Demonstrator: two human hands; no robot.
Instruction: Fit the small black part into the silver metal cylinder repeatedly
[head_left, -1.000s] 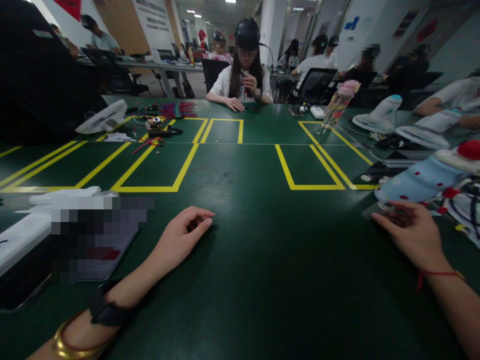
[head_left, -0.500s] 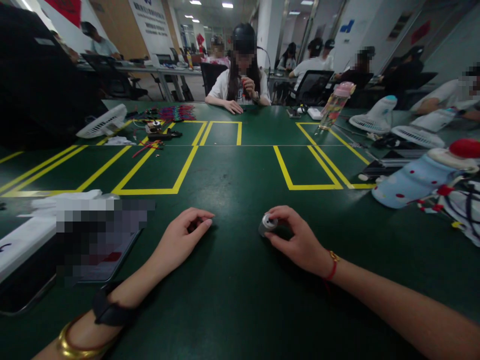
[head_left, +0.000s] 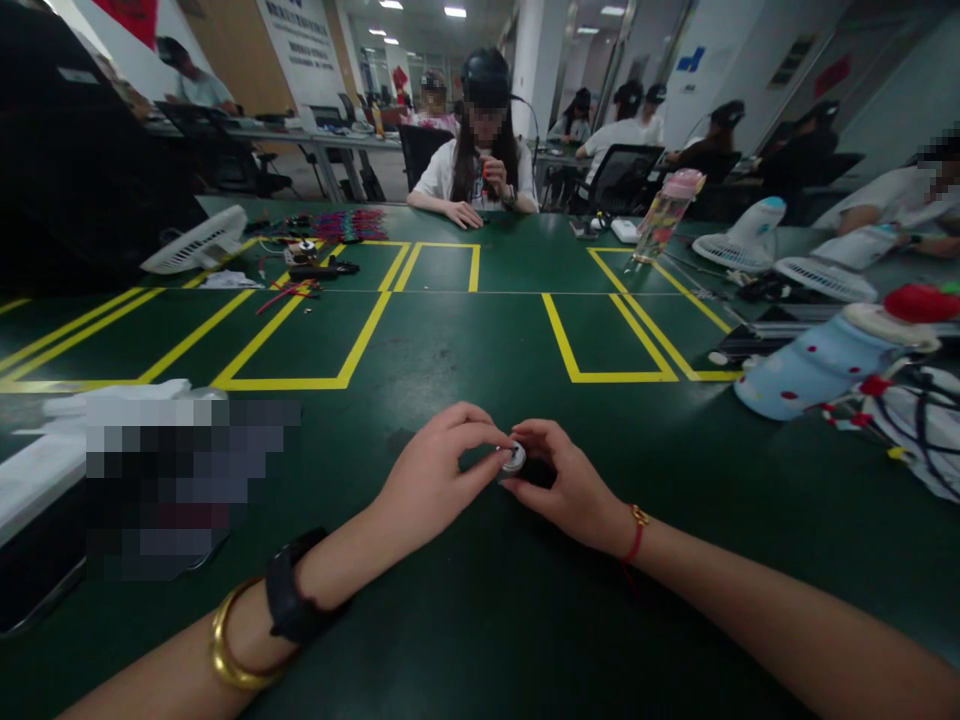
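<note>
A small silver cylinder (head_left: 513,459) with a dark spot in its pale top stands on or just above the green table, in the middle of the head view. My right hand (head_left: 574,483) holds it from the right, the thumb at the near side and fingers at the far side. From the left, my left hand (head_left: 442,470) pinches at the cylinder's top with thumb and forefinger. Those fingertips cover part of the top, so what exactly they grip is hard to see.
Left of my arm lie a blurred-out phone-like slab (head_left: 187,480) and white packaging (head_left: 45,460). A blue bottle (head_left: 810,365) and cables (head_left: 926,430) are at right. Yellow tape (head_left: 281,383) marks the green table (head_left: 450,620). A person (head_left: 480,165) sits opposite.
My left hand has moved right, from resting apart to the top of the silver cylinder. My right hand has shifted slightly left with the cylinder.
</note>
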